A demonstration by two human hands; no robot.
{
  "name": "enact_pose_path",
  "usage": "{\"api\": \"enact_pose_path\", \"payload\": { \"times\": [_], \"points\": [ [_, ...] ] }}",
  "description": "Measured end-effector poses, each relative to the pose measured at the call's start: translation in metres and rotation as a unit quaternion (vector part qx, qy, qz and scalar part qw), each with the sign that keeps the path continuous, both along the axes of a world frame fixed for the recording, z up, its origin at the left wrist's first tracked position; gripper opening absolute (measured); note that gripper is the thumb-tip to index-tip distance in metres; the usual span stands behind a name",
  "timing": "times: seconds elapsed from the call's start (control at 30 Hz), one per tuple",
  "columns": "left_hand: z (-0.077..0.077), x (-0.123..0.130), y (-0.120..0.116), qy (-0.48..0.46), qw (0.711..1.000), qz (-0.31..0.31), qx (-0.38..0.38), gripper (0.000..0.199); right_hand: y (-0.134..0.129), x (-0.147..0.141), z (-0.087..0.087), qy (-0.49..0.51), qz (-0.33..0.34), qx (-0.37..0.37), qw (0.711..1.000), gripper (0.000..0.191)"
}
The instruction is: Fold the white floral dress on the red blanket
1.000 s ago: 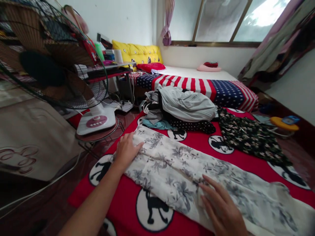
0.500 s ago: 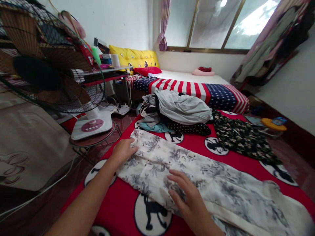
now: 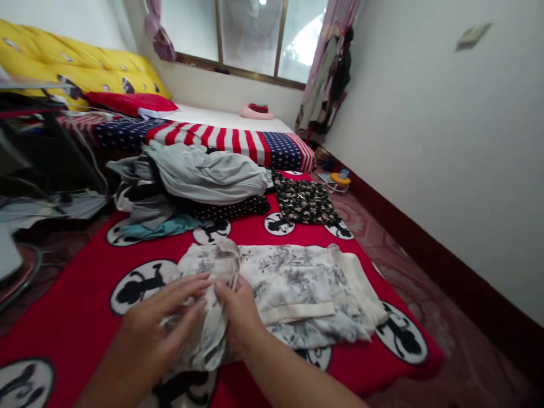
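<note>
A white garment with a grey floral print (image 3: 293, 277) lies on a red cloth with round cat-like figures (image 3: 97, 283). Its left part is folded over, and a cream band runs across its lower middle. My right hand (image 3: 240, 309) pinches the folded layer, thumb on top. My left hand (image 3: 170, 317) is just left of it, over the fold, with its fingers apart and curved towards the cloth; nothing is seen gripped in it.
Behind lies a heap of grey, black and teal clothes (image 3: 204, 175), with a black floral garment (image 3: 304, 198) to its right. Farther back is a bed with a flag-patterned cover (image 3: 208, 139). A yellow stool (image 3: 340, 179) stands by the right wall.
The view has turned right. The garment's left end has been folded over towards the right. My right hand has taken hold of the fold; my left hand has come close beside it.
</note>
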State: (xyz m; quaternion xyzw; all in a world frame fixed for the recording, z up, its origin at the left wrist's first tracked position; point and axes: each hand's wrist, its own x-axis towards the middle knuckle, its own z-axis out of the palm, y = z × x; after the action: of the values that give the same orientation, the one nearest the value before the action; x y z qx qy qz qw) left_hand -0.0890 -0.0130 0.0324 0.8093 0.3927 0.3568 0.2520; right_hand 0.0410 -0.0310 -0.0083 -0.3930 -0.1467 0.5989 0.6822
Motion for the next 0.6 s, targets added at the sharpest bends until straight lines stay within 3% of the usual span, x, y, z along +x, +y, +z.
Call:
{"api": "enact_pose_path", "payload": {
  "times": [0.17,0.3,0.4,0.6],
  "points": [
    [0.004,0.016,0.013,-0.008,0.998,0.034,0.054,0.036,-0.008,0.066,0.019,-0.035,-0.057,0.009,0.998,0.034],
    [-0.019,0.052,0.02,0.011,0.997,-0.028,0.072,0.04,-0.03,0.136,0.033,-0.095,-0.084,-0.017,0.992,0.035],
    [-0.041,0.082,0.017,0.039,0.994,-0.089,0.045,0.046,-0.05,0.184,0.033,-0.144,-0.118,-0.047,0.981,0.039],
    [-0.063,0.13,0.003,0.121,0.978,-0.164,0.042,0.05,-0.084,0.241,0.022,-0.197,-0.175,-0.087,0.961,0.04]
  ]
}}
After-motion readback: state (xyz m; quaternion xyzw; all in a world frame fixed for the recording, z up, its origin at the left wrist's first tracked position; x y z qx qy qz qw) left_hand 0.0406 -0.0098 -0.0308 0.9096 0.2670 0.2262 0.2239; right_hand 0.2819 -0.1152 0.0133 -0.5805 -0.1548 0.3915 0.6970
